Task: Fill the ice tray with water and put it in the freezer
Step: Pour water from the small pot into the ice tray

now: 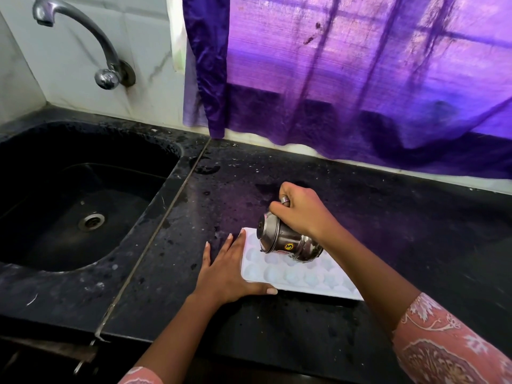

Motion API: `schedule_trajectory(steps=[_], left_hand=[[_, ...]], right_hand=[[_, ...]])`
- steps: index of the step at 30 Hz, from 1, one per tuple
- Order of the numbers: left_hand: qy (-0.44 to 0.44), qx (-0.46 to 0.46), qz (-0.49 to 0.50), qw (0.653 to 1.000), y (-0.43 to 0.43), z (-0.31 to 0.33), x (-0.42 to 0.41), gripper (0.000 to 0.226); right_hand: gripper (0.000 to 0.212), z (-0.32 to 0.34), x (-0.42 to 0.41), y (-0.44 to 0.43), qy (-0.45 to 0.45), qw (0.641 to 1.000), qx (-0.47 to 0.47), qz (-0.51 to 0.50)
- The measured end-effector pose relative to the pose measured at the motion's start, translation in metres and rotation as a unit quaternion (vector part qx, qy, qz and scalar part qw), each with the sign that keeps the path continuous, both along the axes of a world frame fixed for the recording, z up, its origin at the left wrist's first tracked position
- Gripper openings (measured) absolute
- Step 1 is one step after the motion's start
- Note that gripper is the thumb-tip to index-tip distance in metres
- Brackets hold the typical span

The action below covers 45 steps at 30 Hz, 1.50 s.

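The white plastic ice tray with round hollows [299,278] lies flat on the black speckled stone counter [277,342]; all other places here are told from this tray.

Directly above the tray, the right hand [302,212] holds a small round-bellied steel pot [288,242]; its fingers are clenched around the pot's neck from above. The pot is tilted strongly, with its mouth turned to the tray's left end and its belly over the tray's far side; a small yellow sticker with the number 3 is on its side. If water runs out of it, I cannot tell; also if the hollows hold water, I cannot tell.

At the tray's left end the left hand [224,273] lies flat on the counter; its fingers are straight and released, and they grasp nothing. The forefinger touches the tray's left edge, and the thumb lies along the near edge.

Far to the left of the tray there is a black oval sink [69,189] with a metal drain [91,221]; a curved chrome tap [83,31] is on the white wall behind the sink. Behind the tray, a purple curtain [332,79] hangs down to the counter.
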<state>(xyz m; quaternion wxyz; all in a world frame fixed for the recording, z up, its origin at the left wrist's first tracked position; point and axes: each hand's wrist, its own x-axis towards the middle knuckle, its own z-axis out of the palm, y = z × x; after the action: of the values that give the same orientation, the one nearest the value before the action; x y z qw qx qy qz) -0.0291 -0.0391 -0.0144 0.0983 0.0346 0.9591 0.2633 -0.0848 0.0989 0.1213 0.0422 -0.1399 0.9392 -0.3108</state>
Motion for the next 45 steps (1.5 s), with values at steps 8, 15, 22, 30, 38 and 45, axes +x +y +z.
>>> schedule_trajectory(steps=[8,15,22,30,38,45], left_hand=[[0.0,-0.001,0.002,1.0,0.0,-0.001,0.0,0.132],[0.0,-0.001,-0.002,1.0,0.0,-0.001,-0.001,0.131],[-0.001,0.0,-0.002,1.0,0.0,0.0,0.0,0.131],[0.003,-0.001,-0.004,1.0,-0.001,-0.002,0.0,0.131],[0.003,-0.002,-0.005,1.0,0.0,-0.001,0.001,0.13],[0.001,0.0,-0.003,1.0,0.0,0.001,0.002,0.134]], right_hand=[[0.031,0.002,0.0,-0.002,0.003,1.0,0.004,0.001],[0.031,0.004,-0.001,-0.003,0.01,1.0,0.009,-0.002],[0.031,0.005,0.0,-0.002,0.016,1.0,-0.005,-0.015],[0.031,0.003,0.003,0.005,0.012,0.998,-0.04,-0.042],[0.033,-0.001,0.014,0.009,-0.001,0.995,-0.076,-0.064],[0.031,-0.004,0.021,0.009,-0.002,0.999,-0.024,-0.036]])
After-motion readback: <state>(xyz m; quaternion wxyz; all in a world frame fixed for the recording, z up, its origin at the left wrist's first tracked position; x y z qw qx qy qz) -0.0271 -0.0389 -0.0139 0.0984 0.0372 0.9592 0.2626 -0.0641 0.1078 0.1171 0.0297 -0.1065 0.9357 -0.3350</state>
